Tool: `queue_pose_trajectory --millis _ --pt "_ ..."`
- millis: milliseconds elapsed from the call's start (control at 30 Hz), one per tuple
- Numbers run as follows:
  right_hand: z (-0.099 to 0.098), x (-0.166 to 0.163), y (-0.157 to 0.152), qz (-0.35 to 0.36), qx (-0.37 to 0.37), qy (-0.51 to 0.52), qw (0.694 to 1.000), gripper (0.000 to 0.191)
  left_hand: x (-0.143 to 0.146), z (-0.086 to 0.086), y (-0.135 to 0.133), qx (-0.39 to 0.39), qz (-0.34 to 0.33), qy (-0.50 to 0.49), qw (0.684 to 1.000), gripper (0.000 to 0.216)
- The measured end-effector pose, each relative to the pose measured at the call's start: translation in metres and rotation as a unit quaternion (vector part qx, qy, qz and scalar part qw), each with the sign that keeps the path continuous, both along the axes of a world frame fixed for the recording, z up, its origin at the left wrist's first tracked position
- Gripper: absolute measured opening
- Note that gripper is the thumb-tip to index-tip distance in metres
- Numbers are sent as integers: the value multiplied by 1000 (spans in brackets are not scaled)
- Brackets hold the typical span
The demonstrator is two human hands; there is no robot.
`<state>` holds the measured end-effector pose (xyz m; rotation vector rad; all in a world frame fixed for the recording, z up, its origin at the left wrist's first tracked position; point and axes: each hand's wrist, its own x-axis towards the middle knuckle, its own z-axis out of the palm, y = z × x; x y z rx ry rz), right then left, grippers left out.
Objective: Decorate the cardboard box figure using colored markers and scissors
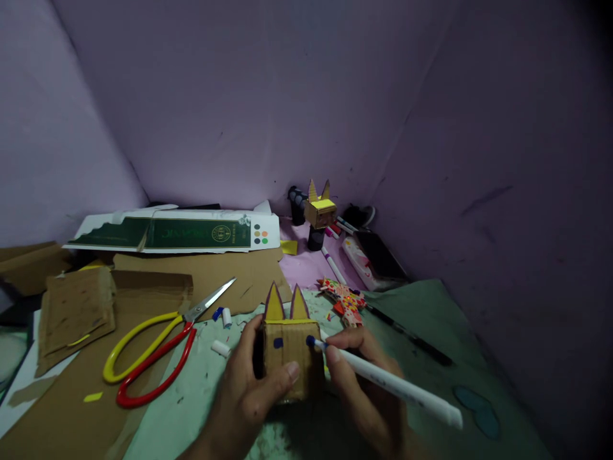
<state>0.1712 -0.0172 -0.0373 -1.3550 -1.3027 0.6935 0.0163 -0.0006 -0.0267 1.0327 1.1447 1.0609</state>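
Note:
My left hand [249, 390] is wrapped round a small cardboard box [286, 348] with two yellow pointed ears on top, thumb pressed on its front face. A blue square is drawn on the left of that face. My right hand [366, 383] grips a white marker [397, 386] like a pen. Its blue tip touches the box's face at the upper right. Both hands are low in the middle of the view, over a pale green mat [191, 396].
Yellow and red scissors [158, 348] lie open on brown cardboard [71, 409] to the left. White and blue marker caps [223, 316] sit near them. A second eared cardboard figure [320, 211] stands by the wall, with markers [332, 262], a patterned paper figure [345, 300] and a green printed carton [191, 233].

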Motion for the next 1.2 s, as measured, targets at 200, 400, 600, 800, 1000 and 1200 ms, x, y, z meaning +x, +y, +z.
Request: queue_pose_trajectory --millis 200,400,600,800,1000,1200 --pt "1 0 0 3 13 -2 1000 18 -2 -2 0 -10 -3 1 1000 76" --pt "5 10 3 30 96 -34 994 9 -4 -4 4 -4 -6 -21 1000 70" --pt "7 17 16 -22 127 61 990 15 -2 -9 8 -21 30 -74 997 66" --pt "-2 14 26 119 -6 116 986 52 -5 -16 10 9 33 -81 996 70" --pt "-11 6 23 195 -27 131 972 57 -7 -23 9 43 8 -80 996 80" --pt "-3 5 22 206 -25 143 968 55 -4 -23 7 68 1 -55 996 87"
